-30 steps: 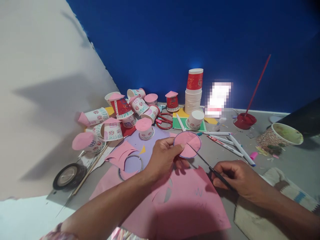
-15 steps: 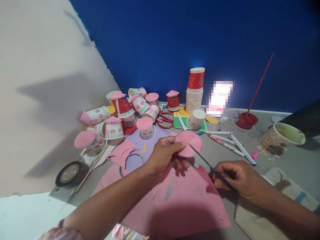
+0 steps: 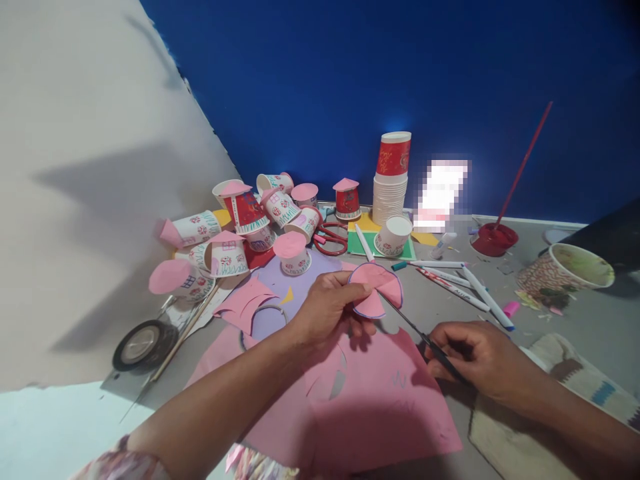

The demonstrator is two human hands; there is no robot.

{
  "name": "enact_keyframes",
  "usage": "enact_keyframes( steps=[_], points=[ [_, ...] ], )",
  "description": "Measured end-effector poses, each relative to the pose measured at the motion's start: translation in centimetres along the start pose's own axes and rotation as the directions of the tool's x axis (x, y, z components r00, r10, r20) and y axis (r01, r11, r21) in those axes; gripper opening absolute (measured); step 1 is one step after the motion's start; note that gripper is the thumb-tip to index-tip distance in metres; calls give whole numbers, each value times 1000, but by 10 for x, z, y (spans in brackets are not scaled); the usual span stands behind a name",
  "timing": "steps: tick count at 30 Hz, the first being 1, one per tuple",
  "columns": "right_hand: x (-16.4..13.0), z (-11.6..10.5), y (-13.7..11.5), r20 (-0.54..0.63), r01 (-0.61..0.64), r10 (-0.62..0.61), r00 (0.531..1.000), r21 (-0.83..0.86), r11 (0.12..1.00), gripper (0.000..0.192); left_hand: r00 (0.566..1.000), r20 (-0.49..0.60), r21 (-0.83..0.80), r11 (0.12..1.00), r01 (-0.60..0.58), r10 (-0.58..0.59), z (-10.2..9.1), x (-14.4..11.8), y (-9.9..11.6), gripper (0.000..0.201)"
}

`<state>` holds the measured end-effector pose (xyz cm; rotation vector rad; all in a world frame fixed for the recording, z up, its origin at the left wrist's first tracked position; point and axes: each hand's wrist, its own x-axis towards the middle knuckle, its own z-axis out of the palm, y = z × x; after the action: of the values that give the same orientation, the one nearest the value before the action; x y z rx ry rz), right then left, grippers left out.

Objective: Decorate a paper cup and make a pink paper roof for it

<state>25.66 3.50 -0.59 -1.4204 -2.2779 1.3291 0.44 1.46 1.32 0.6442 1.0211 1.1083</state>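
Fingers [image 3: 350, 293] pinching pink paper disc [image 3: 376, 288]

Pink disc [image 3: 376, 288] and sheet [image 3: 370, 400] are thin matt paper, scissors [image 3: 417, 332] slim dark metal, cups [image 3: 393, 183] printed paper with a slight sheen, red dish [image 3: 494, 239] glossy plastic, tape roll [image 3: 143, 344] shiny black, floor [image 3: 575, 327] rough matt grey, mat [image 3: 565, 393] coarse woven cloth.

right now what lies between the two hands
In the head view, thin dark scissors run from the right hand up to the pink paper circle in the left hand, over a pink sheet.
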Motion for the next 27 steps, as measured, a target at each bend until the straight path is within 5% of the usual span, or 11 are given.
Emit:
enact_keyframes(
  steps=[27],
  points=[
    [-2,0,-8,-28,13,-14,1000,-24,1000,49,999,33,-12,999,43,-43,0,-1,0,24]
  ],
)
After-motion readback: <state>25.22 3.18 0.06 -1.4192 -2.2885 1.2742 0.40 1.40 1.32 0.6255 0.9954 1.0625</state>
